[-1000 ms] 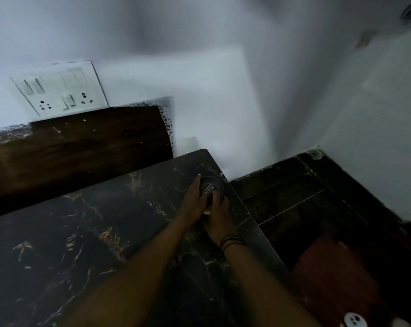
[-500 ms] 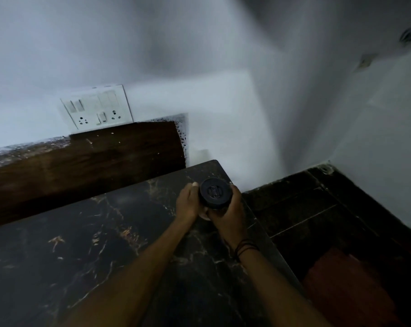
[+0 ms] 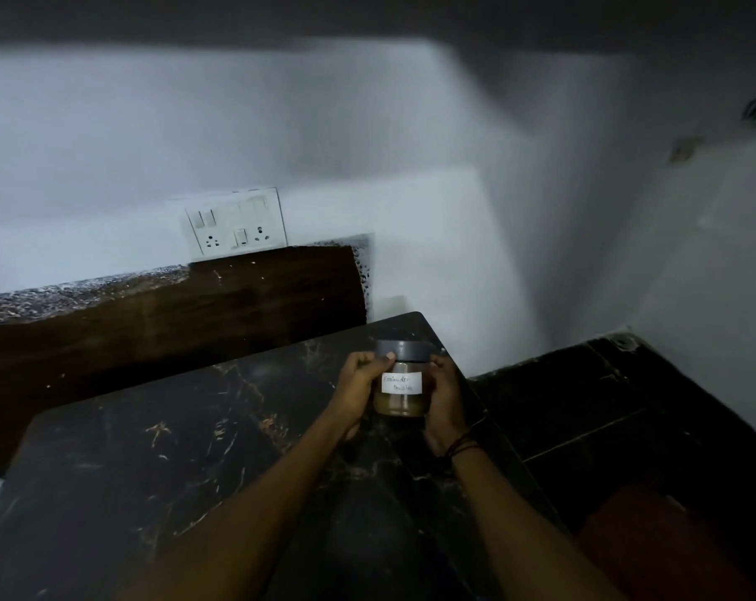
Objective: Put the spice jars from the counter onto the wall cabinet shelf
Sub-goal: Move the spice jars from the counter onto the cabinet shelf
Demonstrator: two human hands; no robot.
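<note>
A switchboard [image 3: 236,226] sat on the wall behind the dark worktop [image 3: 159,461]. Above its far corner, both hands' fingers [image 3: 369,367] gripped an upright jar [image 3: 401,378] of brown powder, left hand [image 3: 356,386] and right hand [image 3: 446,396] on opposite sides.

We see 2 hands holding 1 spice jar [image 3: 401,386] upright above the black marble counter [image 3: 159,448]: the left hand [image 3: 358,390] clasps its left side, the right hand [image 3: 446,399] its right. The jar has a grey lid and a white handwritten label. A switch-and-socket plate [image 3: 236,226] sits on the white wall behind.
</note>
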